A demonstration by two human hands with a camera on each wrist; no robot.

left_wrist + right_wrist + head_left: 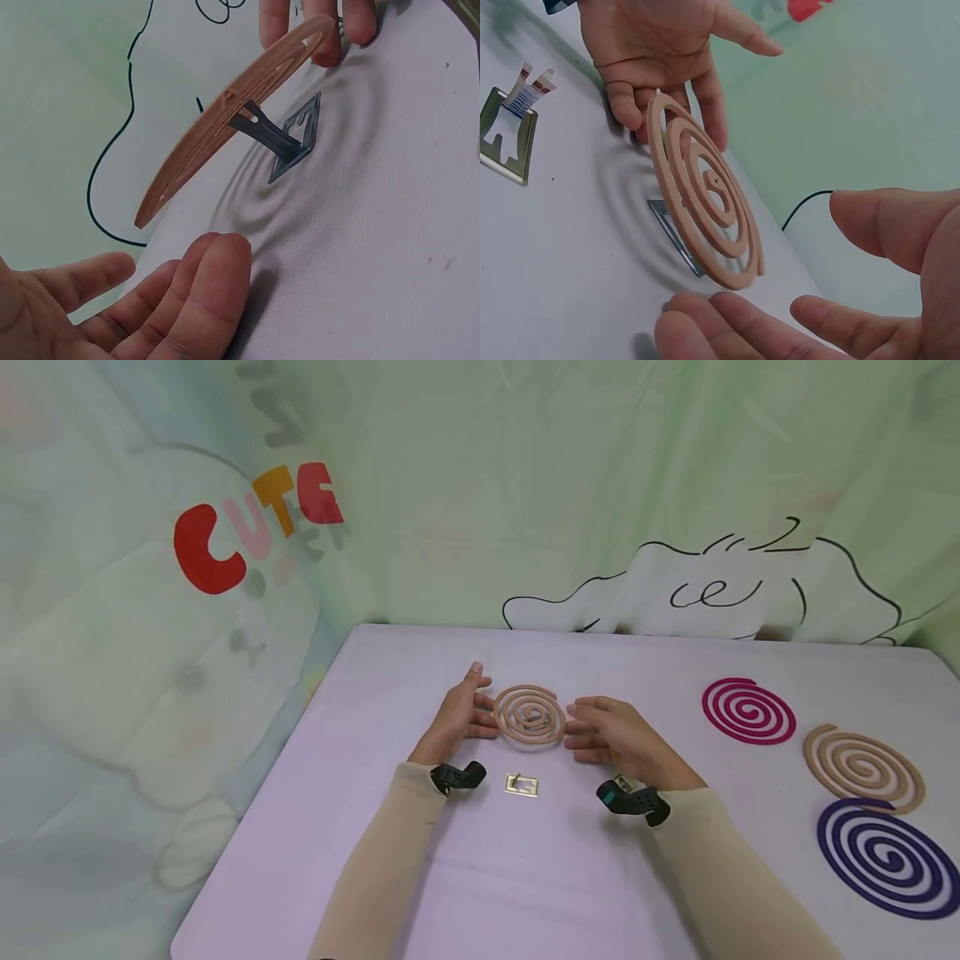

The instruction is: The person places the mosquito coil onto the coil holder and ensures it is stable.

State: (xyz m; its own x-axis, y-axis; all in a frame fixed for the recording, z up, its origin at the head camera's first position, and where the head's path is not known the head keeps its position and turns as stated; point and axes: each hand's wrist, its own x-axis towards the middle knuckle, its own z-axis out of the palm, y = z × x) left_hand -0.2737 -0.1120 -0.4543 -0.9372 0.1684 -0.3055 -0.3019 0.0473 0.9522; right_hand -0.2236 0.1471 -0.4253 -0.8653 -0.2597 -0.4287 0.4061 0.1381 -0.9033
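Tan coil (529, 716), head view: set at mid-table, between both hands.
Left hand (459, 714), head view: beside the coil's left rim, thumb pointing up and away, fingers extended and ungripping; too close to tell touching from apart.
Right hand (618, 735), head view: beside the opposite rim, fingers stretched toward it, relaxed rather than clenched.
Spare metal stand (521, 785), head view: on the white table (465, 893), just nearer the body than the tan coil, between the forearms.
Magenta coil (750, 711), head view: lying flat, well to the right of the right hand.
Second tan coil (865, 766), head view: farther right, with the dark blue coil (891, 860) overlapping its near edge.
Wrist cameras (457, 777), head view: black, one strapped at each beige cuff.
Supporting stand (274, 139), left wrist view: base on the table, upright prong reaching the underside of the tan coil and bearing it above the surface, over a ringed shadow.
Left hand, left wrist view: palm turned inward, fingertips apart from the coil, grip released.
Right hand, left wrist view: only fingers visible, near the coil's far edge.
Tan coil, right wrist view: seen obliquely, partly covering the supporting stand and overlapping the left hand's fingers.
Right hand, right wrist view: fingers loose below the coil's near edge, thumb well apart, grasp likewise released.
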